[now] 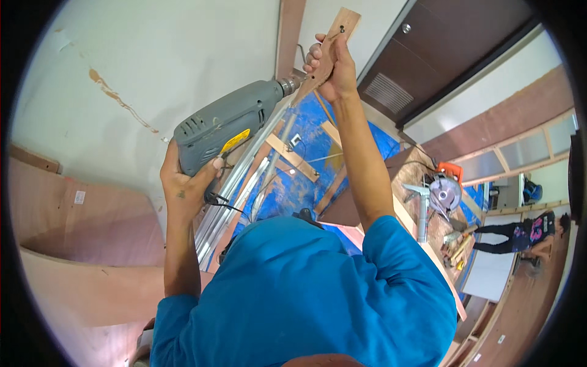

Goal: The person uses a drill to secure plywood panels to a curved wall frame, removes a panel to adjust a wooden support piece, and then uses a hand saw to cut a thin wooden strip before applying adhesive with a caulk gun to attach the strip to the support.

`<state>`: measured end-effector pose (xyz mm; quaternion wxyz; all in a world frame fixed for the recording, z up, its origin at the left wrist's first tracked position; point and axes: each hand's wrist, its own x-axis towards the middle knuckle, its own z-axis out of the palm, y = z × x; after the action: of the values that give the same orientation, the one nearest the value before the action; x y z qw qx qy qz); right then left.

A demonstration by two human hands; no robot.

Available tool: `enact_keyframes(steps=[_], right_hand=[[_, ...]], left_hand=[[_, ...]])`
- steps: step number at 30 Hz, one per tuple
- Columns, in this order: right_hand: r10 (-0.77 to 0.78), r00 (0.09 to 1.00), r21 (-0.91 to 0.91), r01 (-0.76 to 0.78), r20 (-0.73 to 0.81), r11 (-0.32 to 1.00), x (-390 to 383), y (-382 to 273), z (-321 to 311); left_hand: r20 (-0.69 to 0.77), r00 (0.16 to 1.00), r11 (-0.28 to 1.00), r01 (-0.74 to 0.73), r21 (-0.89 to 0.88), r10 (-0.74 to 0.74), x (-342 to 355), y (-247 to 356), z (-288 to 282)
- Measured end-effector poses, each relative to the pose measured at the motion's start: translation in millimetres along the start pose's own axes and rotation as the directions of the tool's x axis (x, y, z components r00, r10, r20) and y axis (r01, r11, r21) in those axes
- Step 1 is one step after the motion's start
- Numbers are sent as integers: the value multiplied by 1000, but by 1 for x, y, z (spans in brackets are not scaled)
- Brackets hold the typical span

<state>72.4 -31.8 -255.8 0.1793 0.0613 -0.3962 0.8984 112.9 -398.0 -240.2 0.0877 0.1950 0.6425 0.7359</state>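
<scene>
A grey corded power drill (223, 125) is gripped by its handle in my left hand (186, 180), the chuck pointing up and to the right. My right hand (336, 70) is wrapped around a narrow wooden board (324, 61) raised in front of the wall. Dark holes show in the board, one close to its upper end and one lower down by my fingers. The drill's chuck (287, 86) is close beside the lower hole; whether a bit touches the wood I cannot tell. The drill's cable hangs below my left hand.
Pale metal strips (235, 189) and wood offcuts (292, 157) lie over a blue floor sheet (315, 134). A circular saw (444, 191) sits on a workbench at right, beside a caulking gun (422, 211). Plywood sheets (92, 220) lean at left. Another person (520, 235) works at far right.
</scene>
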Motion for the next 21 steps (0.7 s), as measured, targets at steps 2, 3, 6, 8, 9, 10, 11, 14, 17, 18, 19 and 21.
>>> enact_keyframes(steps=[2,3,6,8,9,10,11,14,17,18,19,21], right_hand=[[-15,1000,-5,15,-14,1000,-16,-10,-11],[-26,1000,-10,26,-8,1000,-22,-15,-16],[-35,999,2,35,-24,999,-35,-24,-31],[-40,998,9,41,-38,999,-40,-26,-46],[-48,998,11,48,-40,999,-41,-27,-50],[-45,998,18,46,-43,999,-42,-27,-53],[-45,996,-65,40,-82,997,-43,-26,-55],[-15,995,-183,-4,-100,983,-48,-25,-65],[39,997,-222,-52,-59,974,-55,-19,-68],[39,998,-230,-49,-46,972,-57,-18,-67],[46,998,-223,-55,-44,973,-59,-14,-65],[165,986,-261,-169,-39,950,-68,-8,-64]], left_hand=[[40,998,996,-41,83,37,3,-7,13],[50,998,996,-33,85,29,4,-8,18],[106,994,995,18,101,-29,8,-13,35],[106,994,982,-39,185,19,9,-18,47],[106,994,981,-35,191,15,10,-18,51],[116,993,977,-36,211,12,10,-17,56],[125,992,972,-38,231,9,11,-15,59],[371,914,812,-338,476,163,22,4,58],[657,731,587,-618,523,184,36,26,49],[653,736,586,-612,531,177,43,29,47],[739,643,460,-728,508,201,50,31,44],[822,535,332,-825,458,196,61,32,41]])
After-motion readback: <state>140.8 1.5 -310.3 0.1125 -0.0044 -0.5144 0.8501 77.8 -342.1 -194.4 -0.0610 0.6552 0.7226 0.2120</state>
